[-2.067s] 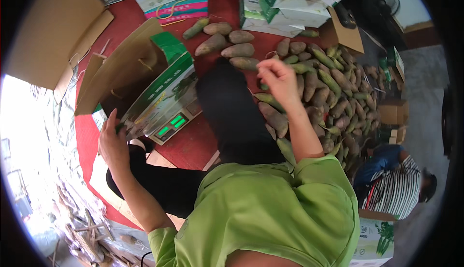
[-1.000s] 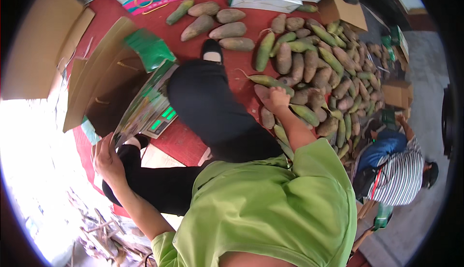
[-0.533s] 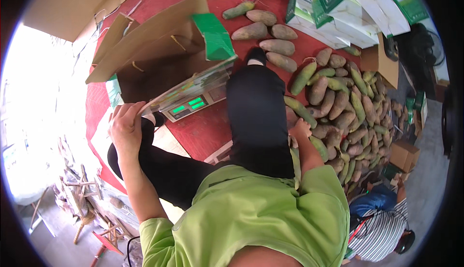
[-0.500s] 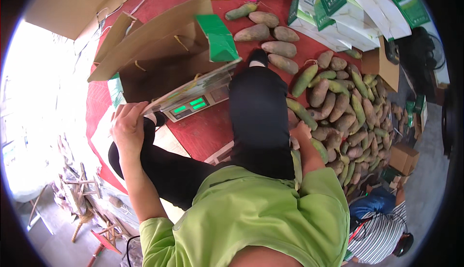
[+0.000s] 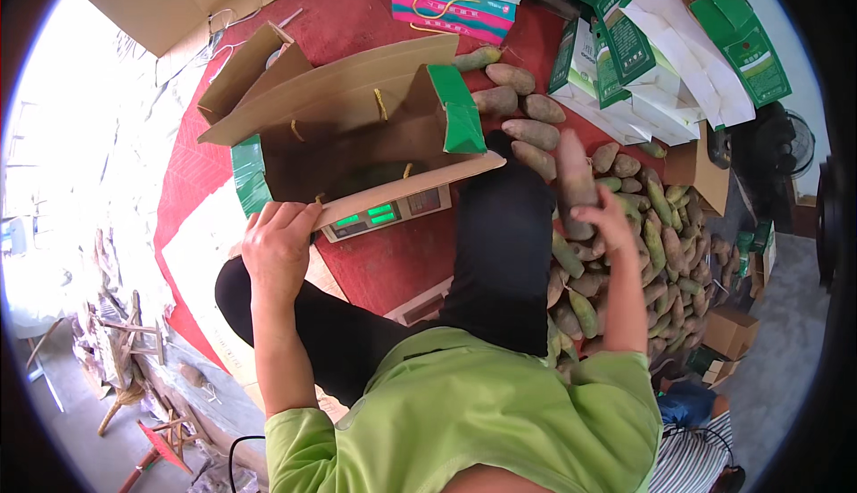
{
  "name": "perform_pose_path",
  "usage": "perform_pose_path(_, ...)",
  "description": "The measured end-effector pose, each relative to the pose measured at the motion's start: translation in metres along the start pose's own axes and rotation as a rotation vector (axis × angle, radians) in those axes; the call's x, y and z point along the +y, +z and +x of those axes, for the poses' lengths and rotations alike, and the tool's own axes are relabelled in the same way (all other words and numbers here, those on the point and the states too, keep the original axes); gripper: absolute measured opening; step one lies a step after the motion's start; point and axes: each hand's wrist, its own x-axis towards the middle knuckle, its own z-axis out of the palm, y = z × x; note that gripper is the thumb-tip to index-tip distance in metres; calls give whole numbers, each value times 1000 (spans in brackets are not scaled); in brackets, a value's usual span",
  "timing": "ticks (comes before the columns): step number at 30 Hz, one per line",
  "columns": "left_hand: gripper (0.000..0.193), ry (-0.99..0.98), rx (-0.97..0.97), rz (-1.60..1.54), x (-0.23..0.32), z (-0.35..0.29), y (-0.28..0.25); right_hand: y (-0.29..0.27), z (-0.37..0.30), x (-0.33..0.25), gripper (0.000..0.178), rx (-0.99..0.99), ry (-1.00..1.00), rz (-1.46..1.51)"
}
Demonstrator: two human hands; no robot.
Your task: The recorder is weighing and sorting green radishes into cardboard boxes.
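Observation:
My left hand [image 5: 280, 245] is closed over the near flap of an open cardboard box [image 5: 357, 140] with green end flaps and yellow cord handles. The box sits on a digital scale [image 5: 386, 214] with lit green figures; its shaded inside is hard to make out. My right hand [image 5: 612, 223] grips the lower end of a long pinkish-brown radish [image 5: 575, 176], held upright in view above the pile. That pile of green and brown radishes [image 5: 668, 247] lies to my right. Several loose radishes [image 5: 533, 133] rest on the red floor covering beyond my foot.
White and green cartons [image 5: 616, 64] stand at the far right. A colourful carrier bag [image 5: 455, 11] is at the far middle, and a large cardboard sheet [image 5: 178, 2] at the far left. A small stool [image 5: 161, 447] lies lower left. Another person in a striped shirt [image 5: 692, 457] is lower right.
My right hand has risen from the pile beside my knee and moved forward with a radish in it. My left hand stays on the box flap. The whole view has shifted somewhat.

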Motion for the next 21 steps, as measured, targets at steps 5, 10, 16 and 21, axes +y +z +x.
perform_pose_path(5, 17, 9, 27, 2, -1, 2, 1, 22, -5, -154, 87, -106, -452, -232)
perform_pose_path(10, 15, 12, 18, 28, -5, 1, 0, 111, -1, -243, 78, -307, -906, -811)
perform_pose_path(16, 14, 37, 10, 1, -4, 6, 5, 235, 34, -245, 56, -616, -724, -1421)
perform_pose_path(21, 12, 4, 1, -8, -3, 3, 3, 275, 59, -201, 46, -707, -637, -1573)
